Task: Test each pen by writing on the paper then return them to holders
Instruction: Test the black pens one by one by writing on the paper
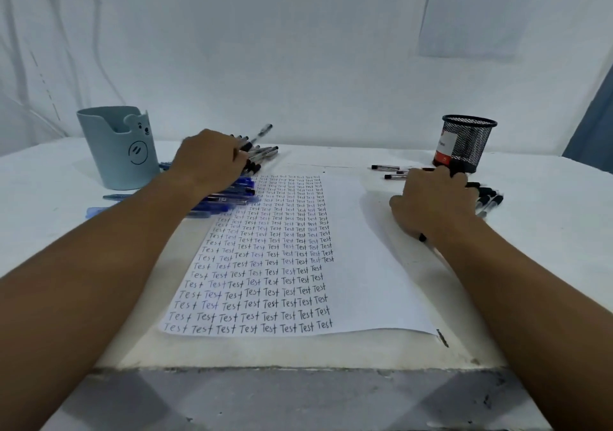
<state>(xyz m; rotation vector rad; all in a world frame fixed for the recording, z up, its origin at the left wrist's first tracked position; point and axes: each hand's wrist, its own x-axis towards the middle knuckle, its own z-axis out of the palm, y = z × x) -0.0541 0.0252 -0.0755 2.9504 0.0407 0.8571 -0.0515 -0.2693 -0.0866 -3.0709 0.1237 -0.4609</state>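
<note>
Head camera: a sheet of paper (pixel 348 248) is seen lying at the centre of a white table (pixel 547 248), its left half filled with rows of the word "Test", its right half unmarked. At about ten o'clock from the sheet a blue cup with a bear face (pixel 119 149) is stood, and at two o'clock a black mesh cup (pixel 467 142); both appear to be set clear of the writing area so that pens can be dropped in from either side.

The left hand (pixel 209 162) is laid over a heap of black-capped pens (pixel 262 152) at eleven o'clock, fingers curled down among them; one pen is tipped up past the fingertips, though whether it is actually pinched cannot be told. Beside and below that hand a stack of blue pens (pixel 232 195) is overlapped onto the paper's left edge (probably sorted by colour).

The right hand (pixel 434 202) is placed at three o'clock, fingers closed round a black pen (pixel 423 237), whose end is seen sticking out beneath the wrist. More black pens (pixel 487 198) are scattered around it and toward the mesh cup.

Neither holder can be seen to contain pens, so the returning step is judged hardly begun.
</note>
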